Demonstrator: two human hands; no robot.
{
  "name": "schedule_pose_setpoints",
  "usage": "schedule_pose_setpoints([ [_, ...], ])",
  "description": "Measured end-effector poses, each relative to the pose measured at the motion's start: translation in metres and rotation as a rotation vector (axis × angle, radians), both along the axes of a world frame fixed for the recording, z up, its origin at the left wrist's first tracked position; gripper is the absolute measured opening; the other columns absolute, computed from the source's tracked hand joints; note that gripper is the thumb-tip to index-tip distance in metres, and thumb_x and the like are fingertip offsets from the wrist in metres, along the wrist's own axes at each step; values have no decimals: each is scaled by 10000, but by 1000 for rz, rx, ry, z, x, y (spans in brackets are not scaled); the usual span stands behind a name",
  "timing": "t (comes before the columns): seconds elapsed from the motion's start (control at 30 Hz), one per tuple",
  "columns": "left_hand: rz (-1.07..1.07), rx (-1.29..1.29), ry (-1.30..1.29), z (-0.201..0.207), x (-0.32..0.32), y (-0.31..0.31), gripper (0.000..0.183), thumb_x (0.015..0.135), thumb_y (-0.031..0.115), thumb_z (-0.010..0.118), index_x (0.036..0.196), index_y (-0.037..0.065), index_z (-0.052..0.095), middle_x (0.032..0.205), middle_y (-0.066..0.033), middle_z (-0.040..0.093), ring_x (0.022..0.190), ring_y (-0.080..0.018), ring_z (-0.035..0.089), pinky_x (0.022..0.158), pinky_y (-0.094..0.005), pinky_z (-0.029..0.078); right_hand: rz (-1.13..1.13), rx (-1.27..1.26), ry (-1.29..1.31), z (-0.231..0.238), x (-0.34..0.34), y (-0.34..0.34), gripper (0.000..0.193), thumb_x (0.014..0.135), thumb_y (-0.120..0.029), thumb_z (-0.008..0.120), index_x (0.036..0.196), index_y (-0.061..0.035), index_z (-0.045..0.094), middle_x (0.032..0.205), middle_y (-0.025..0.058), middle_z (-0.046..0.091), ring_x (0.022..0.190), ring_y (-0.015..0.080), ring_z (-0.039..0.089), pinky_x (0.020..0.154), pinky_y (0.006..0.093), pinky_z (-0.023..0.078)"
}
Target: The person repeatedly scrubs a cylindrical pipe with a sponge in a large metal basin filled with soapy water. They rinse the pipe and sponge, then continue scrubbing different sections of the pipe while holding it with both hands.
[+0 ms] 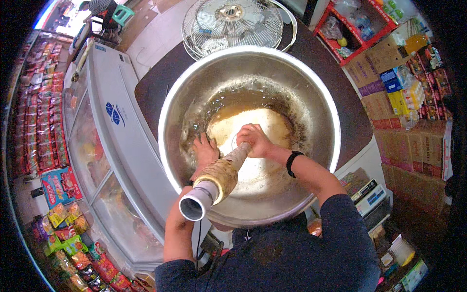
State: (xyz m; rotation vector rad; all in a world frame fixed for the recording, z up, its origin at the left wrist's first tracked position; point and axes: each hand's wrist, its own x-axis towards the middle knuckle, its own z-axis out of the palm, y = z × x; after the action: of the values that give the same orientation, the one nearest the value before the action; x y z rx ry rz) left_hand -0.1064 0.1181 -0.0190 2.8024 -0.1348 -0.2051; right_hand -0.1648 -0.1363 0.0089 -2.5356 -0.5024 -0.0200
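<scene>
A wide metal basin [318, 102] holds murky brown water with some foam along its wall. In it sits a pale round base [253, 121], wet and partly under water. From the base a dirty, tan-crusted pole [223, 176] slants up toward me and ends in an open white pipe; together they look like a pedestal fan's stand. My right hand [255, 140] is closed round the pole low down, close to the base. At the base's left side, my left hand [206, 152] lies with its fingers apart. Its wrist is partly hidden behind the pole.
Wire fan grilles [233, 29] lie behind the basin on a dark table [355, 114]. A glass-topped chest freezer [116, 117] stands at the left, beside hanging snack packets [44, 112]. To the right are a scale [369, 197], stacked cartons [413, 151] and a red crate [360, 29].
</scene>
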Motion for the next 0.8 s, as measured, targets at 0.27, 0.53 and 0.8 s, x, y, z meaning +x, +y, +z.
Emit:
schedule_pose_setpoints([
  [0.27, -123, 23, 34, 8, 71, -68, 501, 975, 274, 562, 1421, 49, 525, 1350, -340, 518, 1218, -532, 501, 1022, -602, 422, -147, 435, -61, -2, -11, -2, 274, 631, -257, 800, 856, -232, 644, 1021, -73, 625, 1161, 218, 542, 971, 434, 355],
  [0.53, -858, -97, -51, 15, 104, -197, 464, 988, 239, 570, 1413, 53, 558, 1480, -273, 446, 1249, -471, 541, 1072, -569, 449, -324, 477, -52, -2, -15, 22, 265, 649, -261, 809, 875, -226, 676, 1040, -61, 665, 1171, 246, 543, 950, 429, 371],
  [0.8, -518, -60, 190, 44, 70, -12, 541, 1026, 182, 523, 1550, 106, 408, 1568, -286, 335, 1398, -513, 398, 1155, -604, 363, -233, 330, -17, 0, -9, 16, 248, 700, -265, 810, 849, -245, 612, 1059, -95, 630, 1213, 222, 493, 966, 434, 352],
])
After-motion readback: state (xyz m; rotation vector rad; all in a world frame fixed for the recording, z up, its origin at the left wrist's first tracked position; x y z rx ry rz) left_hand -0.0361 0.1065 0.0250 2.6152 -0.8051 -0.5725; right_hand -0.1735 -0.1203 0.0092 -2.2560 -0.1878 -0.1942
